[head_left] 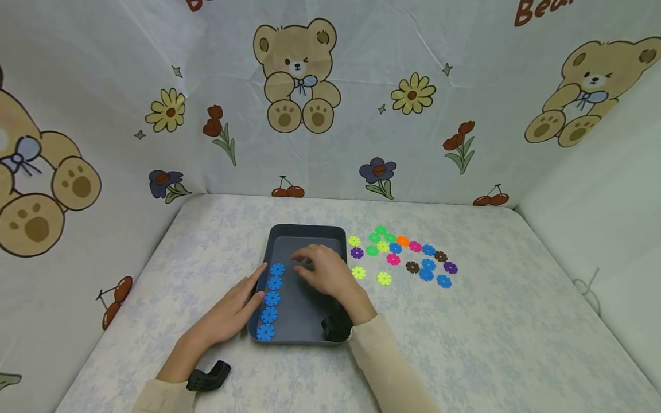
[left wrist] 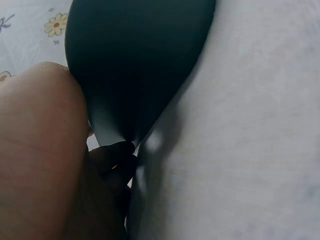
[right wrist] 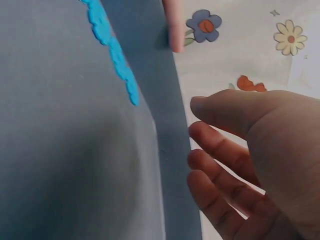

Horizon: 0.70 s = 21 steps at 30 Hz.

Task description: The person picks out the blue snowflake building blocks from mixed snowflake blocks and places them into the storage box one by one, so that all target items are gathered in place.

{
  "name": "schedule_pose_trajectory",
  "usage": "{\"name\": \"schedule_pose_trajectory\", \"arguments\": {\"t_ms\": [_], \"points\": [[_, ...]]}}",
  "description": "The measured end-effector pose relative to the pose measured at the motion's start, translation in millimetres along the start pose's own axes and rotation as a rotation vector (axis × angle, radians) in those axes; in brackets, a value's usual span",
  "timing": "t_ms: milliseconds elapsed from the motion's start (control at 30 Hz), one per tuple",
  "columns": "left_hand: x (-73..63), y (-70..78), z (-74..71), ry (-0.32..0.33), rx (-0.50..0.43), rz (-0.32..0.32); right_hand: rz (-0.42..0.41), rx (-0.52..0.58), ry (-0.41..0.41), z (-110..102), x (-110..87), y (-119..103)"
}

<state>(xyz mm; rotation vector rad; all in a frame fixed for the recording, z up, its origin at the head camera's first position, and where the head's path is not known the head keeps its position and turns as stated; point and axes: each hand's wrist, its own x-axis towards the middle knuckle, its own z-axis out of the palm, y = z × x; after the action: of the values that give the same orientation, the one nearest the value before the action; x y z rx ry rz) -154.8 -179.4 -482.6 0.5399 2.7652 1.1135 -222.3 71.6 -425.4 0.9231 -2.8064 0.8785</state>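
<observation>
A dark grey tray (head_left: 302,327) lies on the table. Along its left side runs a column of several blue notched discs (head_left: 272,298), which the right wrist view shows as a blue row (right wrist: 115,55). My left hand (head_left: 229,312) rests against the tray's left wall with its fingers extended; the left wrist view shows that hand (left wrist: 40,150) beside the dark tray wall (left wrist: 140,45). Above the tray's middle hovers my right hand (head_left: 325,272), fingers loosely bent and apart. In the right wrist view nothing sits between that hand's thumb and fingers (right wrist: 215,195).
Right of the tray lie scattered loose discs: green (head_left: 372,250), yellow (head_left: 384,279), pink (head_left: 393,259), orange (head_left: 403,241), brown (head_left: 412,267), purple (head_left: 450,268) and blue (head_left: 444,281). A bear-printed cloth (head_left: 351,57) rises behind the table. Each wrist wears a black device (head_left: 209,377).
</observation>
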Motion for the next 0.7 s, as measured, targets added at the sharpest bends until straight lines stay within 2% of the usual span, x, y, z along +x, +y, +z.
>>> {"name": "schedule_pose_trajectory", "arguments": {"t_ms": [233,533,700], "points": [[-0.6,1.9,-0.6,-0.003,-0.003,-0.009,-0.019,0.004,-0.074,-14,-3.6,-1],[-0.9,1.4,-0.2,-0.005,-0.008,-0.002,-0.047,0.044,-0.079,-27,-7.0,1],[0.1,0.8,-0.2,-0.002,-0.007,0.014,-0.057,0.101,-0.157,-36,-11.2,4]]}}
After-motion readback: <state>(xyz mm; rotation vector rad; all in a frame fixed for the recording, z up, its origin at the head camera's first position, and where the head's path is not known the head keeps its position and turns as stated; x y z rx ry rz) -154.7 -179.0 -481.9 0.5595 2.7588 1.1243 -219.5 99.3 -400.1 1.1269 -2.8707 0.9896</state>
